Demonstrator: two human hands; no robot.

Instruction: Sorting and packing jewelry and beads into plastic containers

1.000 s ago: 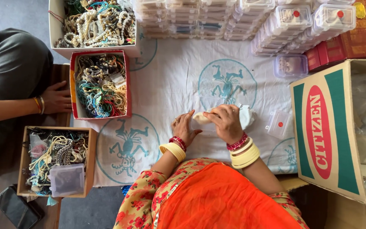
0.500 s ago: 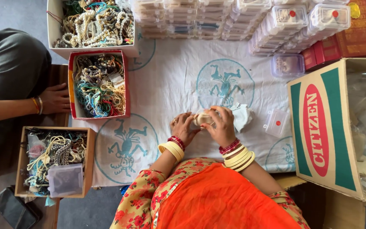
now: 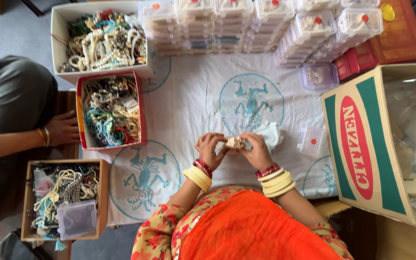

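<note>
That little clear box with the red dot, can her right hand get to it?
Probably yes. The little clear box lies on the cloth beside her right hand, nothing between, though that hand now holds a small beaded piece.

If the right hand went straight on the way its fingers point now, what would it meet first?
Probably the left hand: the right hand points toward it, and both hold the same small cream item between them. Depth is unclear.

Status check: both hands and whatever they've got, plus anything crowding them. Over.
Left hand and right hand both pinch a small pale jewellery piece above the white cloth. Crumpled white wrapper touches the right hand. Nothing blocking.
</note>
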